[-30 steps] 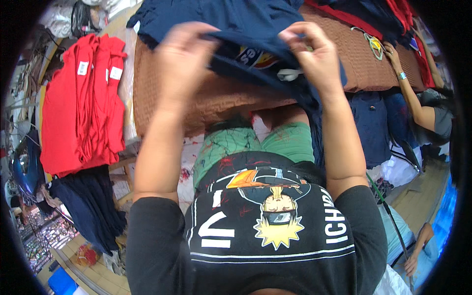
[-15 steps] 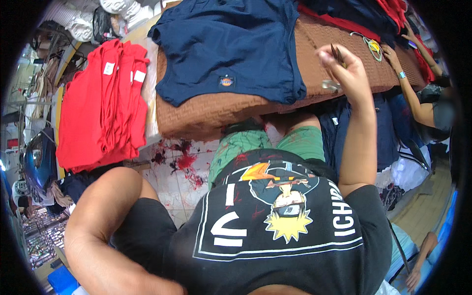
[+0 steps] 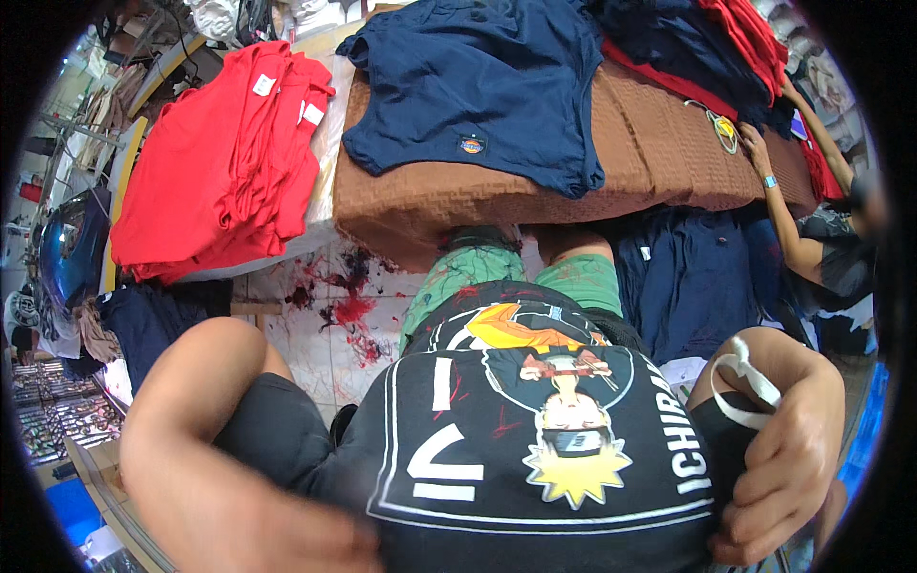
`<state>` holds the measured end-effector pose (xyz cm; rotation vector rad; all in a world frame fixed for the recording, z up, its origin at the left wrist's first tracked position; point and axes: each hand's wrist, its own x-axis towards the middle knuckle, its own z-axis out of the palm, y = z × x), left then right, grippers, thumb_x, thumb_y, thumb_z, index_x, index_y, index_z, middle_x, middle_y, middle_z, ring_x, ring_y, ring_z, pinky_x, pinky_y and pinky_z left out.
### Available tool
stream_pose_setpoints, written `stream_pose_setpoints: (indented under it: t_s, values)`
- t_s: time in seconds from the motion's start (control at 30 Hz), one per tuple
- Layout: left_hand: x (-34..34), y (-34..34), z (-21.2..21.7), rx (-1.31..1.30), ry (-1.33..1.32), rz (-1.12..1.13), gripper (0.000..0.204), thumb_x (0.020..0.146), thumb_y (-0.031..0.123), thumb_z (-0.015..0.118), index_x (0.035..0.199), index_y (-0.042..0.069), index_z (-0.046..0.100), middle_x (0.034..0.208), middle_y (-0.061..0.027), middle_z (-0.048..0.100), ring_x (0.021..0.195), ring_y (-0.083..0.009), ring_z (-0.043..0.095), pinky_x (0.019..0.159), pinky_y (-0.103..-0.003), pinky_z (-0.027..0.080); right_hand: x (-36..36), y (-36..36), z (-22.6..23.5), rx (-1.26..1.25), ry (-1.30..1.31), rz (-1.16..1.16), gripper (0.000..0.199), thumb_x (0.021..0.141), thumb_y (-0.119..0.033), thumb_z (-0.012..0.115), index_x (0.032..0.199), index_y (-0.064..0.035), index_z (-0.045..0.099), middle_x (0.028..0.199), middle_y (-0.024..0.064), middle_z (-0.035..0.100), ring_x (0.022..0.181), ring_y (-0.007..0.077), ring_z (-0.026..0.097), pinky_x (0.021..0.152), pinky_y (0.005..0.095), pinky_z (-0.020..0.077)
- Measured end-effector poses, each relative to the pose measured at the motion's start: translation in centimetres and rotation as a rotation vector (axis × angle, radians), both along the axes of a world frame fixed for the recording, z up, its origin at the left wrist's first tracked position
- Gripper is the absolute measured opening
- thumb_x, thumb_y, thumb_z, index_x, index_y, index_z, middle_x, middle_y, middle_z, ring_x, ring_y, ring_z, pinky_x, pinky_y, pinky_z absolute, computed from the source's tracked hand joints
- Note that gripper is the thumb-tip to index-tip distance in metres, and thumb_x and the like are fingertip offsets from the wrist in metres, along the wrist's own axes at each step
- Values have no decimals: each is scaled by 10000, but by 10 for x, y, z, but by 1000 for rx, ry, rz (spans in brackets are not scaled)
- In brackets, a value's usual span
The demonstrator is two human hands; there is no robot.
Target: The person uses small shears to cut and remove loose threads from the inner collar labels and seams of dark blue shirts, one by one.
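My right hand (image 3: 778,477) is beside the right side of my black shirt (image 3: 592,511), its fingers curled in. A white looped band (image 3: 750,382) stands out from the thumb side of this hand; whatever lies inside the curled fingers is hidden. My left hand (image 3: 315,540) is low in front of the shirt, smeared by motion, and its fingers do not show clearly. Ahead of me a navy sleeveless garment (image 3: 478,95) with a small label lies spread on the brown cloth-covered table (image 3: 430,201). Neither hand touches it.
Red garments (image 3: 215,181) are stacked at the table's left. More navy and red clothes (image 3: 688,67) lie at the far right, where another person's hand (image 3: 755,148) rests near a yellow-white cord (image 3: 723,129). Navy clothes (image 3: 683,277) are under the table; thread scraps (image 3: 353,310) litter the floor.
My right hand has come down from above the table to my right side; the dark pointed tool in its fingers is out of sight. The view has shifted slightly.
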<state>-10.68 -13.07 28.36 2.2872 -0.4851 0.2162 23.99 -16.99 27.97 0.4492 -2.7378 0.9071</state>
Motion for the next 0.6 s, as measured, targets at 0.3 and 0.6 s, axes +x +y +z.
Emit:
stream_pose_setpoints:
  t_s: [0.3, 0.6]
  values:
    - [8, 196, -245, 541, 509, 1770, 669, 760, 377, 743, 1264, -2, 519, 1213, -222, 571, 1186, -360, 507, 963, -448, 433, 15, 143, -207, 144, -400, -1795, 600, 674, -401, 809, 1079, -16, 593, 877, 213, 668, 865, 358, 655, 749, 419, 509]
    - [-67, 162, -86, -321, 234, 998, 216, 838, 222, 683, 813, 11, 642, 692, -33, 562, 631, -120, 531, 587, -276, 419, 110, 91, -95, -113, 280, -1126, 234, 700, -251, 742, 732, -64, 606, 607, 23, 567, 470, 169, 542, 476, 296, 419]
